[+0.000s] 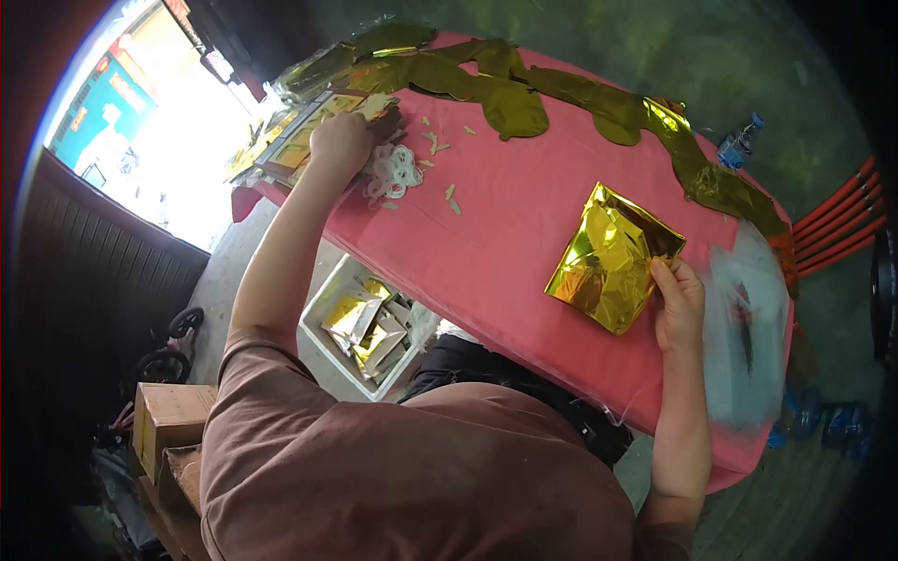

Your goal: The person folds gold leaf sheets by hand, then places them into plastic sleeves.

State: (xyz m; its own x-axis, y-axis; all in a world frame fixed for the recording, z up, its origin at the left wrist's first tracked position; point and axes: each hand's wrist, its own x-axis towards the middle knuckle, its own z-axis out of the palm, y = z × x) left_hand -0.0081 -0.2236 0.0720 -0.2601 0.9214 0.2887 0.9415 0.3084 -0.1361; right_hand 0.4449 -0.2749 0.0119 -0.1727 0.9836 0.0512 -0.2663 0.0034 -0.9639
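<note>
A right hand pinches a shiny gold foil packet over a pink-covered counter as the left hand reaches to a stack of pieces at the far left.

The packet lies just left of the right hand's fingers, thumb and fingertips clamped on its right edge, and well apart from the left hand, whose fingers are hidden, their grip impossible to tell. Nearly square, its slightly longer side slanting from far right to near left, the packet looks creased and mirror-bright.
</note>
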